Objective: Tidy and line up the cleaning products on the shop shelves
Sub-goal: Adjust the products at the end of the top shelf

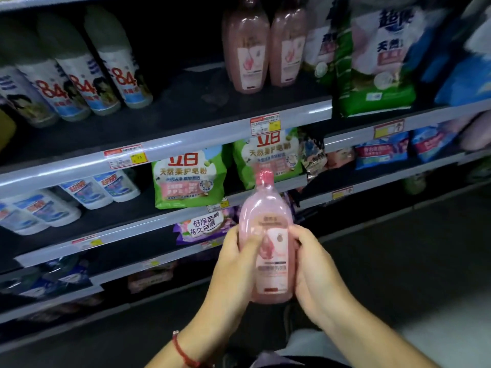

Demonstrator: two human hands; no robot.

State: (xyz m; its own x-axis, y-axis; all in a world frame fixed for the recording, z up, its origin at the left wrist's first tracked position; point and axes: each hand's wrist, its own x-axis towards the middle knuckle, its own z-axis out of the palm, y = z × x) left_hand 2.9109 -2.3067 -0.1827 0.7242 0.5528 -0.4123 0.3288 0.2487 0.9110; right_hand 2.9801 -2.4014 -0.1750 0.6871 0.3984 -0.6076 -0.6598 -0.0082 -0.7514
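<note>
A pink bottle [267, 235] with a pink cap stands upright in front of the shelves, label toward me. My left hand [233, 264] grips its left side, thumb across the label. My right hand [316, 272] grips the right side, fingers curled round it. Two matching pink bottles [248, 49] stand side by side on the upper shelf [186, 134], with a bare stretch of shelf to their left.
White "84" bottles [79, 83] lean in a row at the upper left. Green powder bags [188, 179] and white jugs [87, 192] sit on the middle shelf. Green and blue bags [377, 65] fill the upper right. The dark aisle floor [398, 261] lies to the right.
</note>
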